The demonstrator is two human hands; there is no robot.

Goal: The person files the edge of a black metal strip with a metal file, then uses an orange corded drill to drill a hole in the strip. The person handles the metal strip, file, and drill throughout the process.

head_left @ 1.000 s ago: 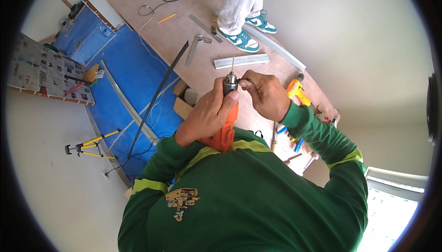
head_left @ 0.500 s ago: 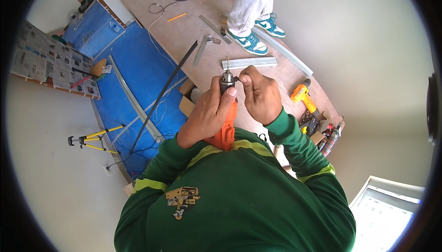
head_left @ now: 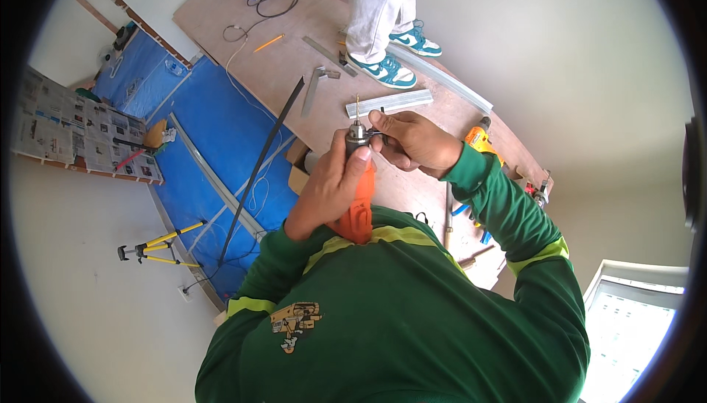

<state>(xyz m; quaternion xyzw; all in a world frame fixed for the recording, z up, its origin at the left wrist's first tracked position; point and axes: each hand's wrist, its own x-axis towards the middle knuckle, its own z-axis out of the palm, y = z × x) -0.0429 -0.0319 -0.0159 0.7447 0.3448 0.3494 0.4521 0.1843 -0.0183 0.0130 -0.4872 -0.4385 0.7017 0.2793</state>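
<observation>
My left hand (head_left: 331, 189) is wrapped round the front of an orange power drill (head_left: 359, 215), thumb along its side. The drill points away from me, its body against my green sweatshirt. A thin gold-coloured drill bit (head_left: 358, 107) stands out of the metal chuck (head_left: 357, 133). At the chuck's right side, my right hand (head_left: 420, 140) pinches a small dark chuck key (head_left: 376, 133) that touches the chuck. Its lower fingers are curled and partly hidden behind the palm.
On the wooden board (head_left: 236, 5) lie a pencil (head_left: 269, 43), a try square (head_left: 312, 90), metal channel pieces (head_left: 390, 103) and a yellow cordless drill (head_left: 479, 138). A person in teal-and-white shoes (head_left: 384, 72) stands there. A yellow tripod (head_left: 166, 242) and blue sheeting (head_left: 195, 108) are left.
My right hand has rolled over at the chuck, its back now turned more upward, and my right forearm has swung outward. The left hand keeps its hold. The whole view has shifted slightly.
</observation>
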